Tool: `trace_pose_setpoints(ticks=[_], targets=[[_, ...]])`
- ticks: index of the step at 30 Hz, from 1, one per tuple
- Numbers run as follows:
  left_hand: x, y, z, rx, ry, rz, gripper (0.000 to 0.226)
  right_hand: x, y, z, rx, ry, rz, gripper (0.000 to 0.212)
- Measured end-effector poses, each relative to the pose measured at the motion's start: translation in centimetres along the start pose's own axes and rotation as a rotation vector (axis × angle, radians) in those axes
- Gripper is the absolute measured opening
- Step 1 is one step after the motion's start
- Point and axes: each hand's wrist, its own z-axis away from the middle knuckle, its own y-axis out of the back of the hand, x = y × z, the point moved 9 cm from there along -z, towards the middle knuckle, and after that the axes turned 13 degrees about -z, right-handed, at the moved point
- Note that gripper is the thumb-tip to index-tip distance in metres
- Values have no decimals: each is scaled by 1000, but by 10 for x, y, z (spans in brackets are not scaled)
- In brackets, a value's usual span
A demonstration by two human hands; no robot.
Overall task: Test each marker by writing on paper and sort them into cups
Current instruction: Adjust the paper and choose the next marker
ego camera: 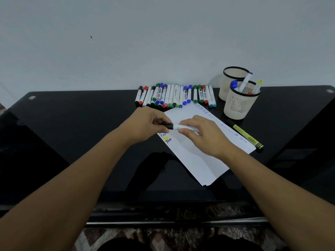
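Over the paper (pixel 199 156), mid-table: both hands on one black-capped marker (pixel 178 127), held level just above the sheet. Left hand (pixel 145 124) pinches the black cap end, right hand (pixel 199 131) has fingers curled round the white barrel. Looks like cap coming off or going back on, can't tell which.

Handling, my read: marker is light, rigid, smooth plastic, so a bit slippery. Grip mid-barrel, pull the cap straight along the axis. Paper is thin and loose on the glossy black table (pixel 72 142), likely to slide under pen pressure, so it may need pinning.

Sheet lies skewed, near corner close to the table's near edge. Test marks along its right edge and at the left corner; middle is free.

Right of the paper: a yellow-green marker (pixel 246 135) lying alone.

Far side: row of untested markers (pixel 174 96) by the wall. Far right: near cup (pixel 239 104) holding a few markers, far cup (pixel 233 78) touching or just behind it. Open tabletop between paper and cups for the drop-off.
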Motion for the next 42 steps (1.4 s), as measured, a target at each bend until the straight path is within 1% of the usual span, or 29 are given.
trace_pose_setpoints(ticks=[5,9,13,14,16,21,27,29,32,34,36,38,39,40,41,42], targets=[[6,1,-2,20,-8,3,22,-2,2,0,26,25,37,24],[9,-4,-4,-12,-39,-138,22,-1,-1,3,22,36,39,24],[9,-13,-2,-38,-72,-153,28,-3,5,10,17,67,-28,22],[9,-16,-2,-52,-81,-164,27,-4,5,9,9,71,-31,23],[12,-21,-1,-81,-105,-208,16,-6,4,6,-16,77,-2,24],[14,-29,2,-113,-130,-312,14,-2,-4,7,-76,89,83,27],[31,-22,-10,-49,-203,-404,17,-5,5,10,48,144,132,28],[35,-23,-14,-78,-225,-438,15,-3,8,10,39,128,119,26],[34,-33,-18,-113,-235,-414,13,11,4,13,-41,33,92,23],[30,-34,-20,-43,-223,-363,11,21,8,17,-15,-49,18,25],[20,-30,-22,54,-162,-262,10,29,25,21,131,-161,-164,28],[12,-31,-23,106,-108,-162,9,37,38,25,262,-241,-341,16],[12,-35,-23,112,-109,-146,9,40,40,25,284,-265,-415,8],[13,-38,-23,117,-117,-137,9,40,39,25,292,-283,-504,5],[15,-41,-24,130,-124,-118,8,41,38,25,310,-305,-617,8],[16,-42,-24,159,-124,-90,8,42,38,25,346,-342,-742,17]])
